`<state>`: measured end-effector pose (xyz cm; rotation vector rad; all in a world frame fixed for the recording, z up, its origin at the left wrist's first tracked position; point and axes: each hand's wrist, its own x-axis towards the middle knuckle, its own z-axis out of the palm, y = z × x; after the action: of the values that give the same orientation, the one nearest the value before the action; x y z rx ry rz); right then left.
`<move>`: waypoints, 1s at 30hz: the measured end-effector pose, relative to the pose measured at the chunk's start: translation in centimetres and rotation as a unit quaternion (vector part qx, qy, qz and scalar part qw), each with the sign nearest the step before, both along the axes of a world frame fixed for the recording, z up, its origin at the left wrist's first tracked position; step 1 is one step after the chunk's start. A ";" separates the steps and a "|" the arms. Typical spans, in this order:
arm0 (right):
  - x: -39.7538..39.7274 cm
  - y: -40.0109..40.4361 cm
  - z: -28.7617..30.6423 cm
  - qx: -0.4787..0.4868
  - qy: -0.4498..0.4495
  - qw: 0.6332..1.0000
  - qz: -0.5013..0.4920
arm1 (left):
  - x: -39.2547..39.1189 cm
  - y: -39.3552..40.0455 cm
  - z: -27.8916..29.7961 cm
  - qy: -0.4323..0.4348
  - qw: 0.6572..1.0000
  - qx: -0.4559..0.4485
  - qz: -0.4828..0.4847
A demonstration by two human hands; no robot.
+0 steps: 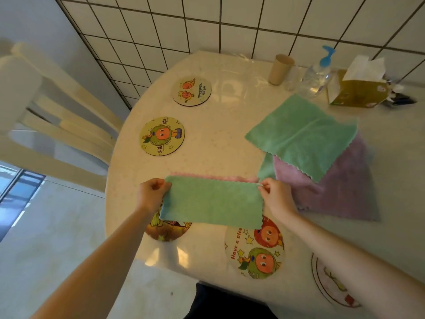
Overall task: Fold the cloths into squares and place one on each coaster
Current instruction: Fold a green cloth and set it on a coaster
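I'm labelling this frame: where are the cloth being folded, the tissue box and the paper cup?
Folded green cloth (212,201): head view, middle of its front face.
Tissue box (358,93): head view, its yellow side.
Paper cup (281,69): head view, its outer wall.

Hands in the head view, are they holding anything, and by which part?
Both hold one green cloth, folded to a rectangle with a pink edge showing behind. The left hand pinches its upper left corner, the right hand its upper right corner.

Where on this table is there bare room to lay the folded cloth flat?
Bare table lies between the two far coasters and the spread green cloth. The right side is crowded with stacked cloths; the back edge holds a cup, pump bottle and tissue box.
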<state>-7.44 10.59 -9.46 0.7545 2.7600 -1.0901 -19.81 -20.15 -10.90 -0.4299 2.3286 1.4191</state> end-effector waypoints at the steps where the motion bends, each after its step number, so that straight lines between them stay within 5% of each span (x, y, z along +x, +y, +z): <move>1: -0.5 0.0 -0.4 0.014 -0.025 1.000 0.000 | -0.5 0.5 -0.2 0.009 1.000 -0.019 -0.005; 10: -3.0 0.7 -2.1 0.087 -0.092 0.992 0.025 | -2.7 2.0 -1.3 0.014 0.990 -0.135 -0.037; 30: -3.8 0.3 -1.5 0.078 -0.066 0.995 0.004 | -1.2 1.6 -0.8 0.098 0.979 -0.176 -0.041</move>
<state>-11.20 10.86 -10.95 0.7996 2.7562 -0.7970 -20.98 -18.51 -11.72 -0.2959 2.7350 1.0522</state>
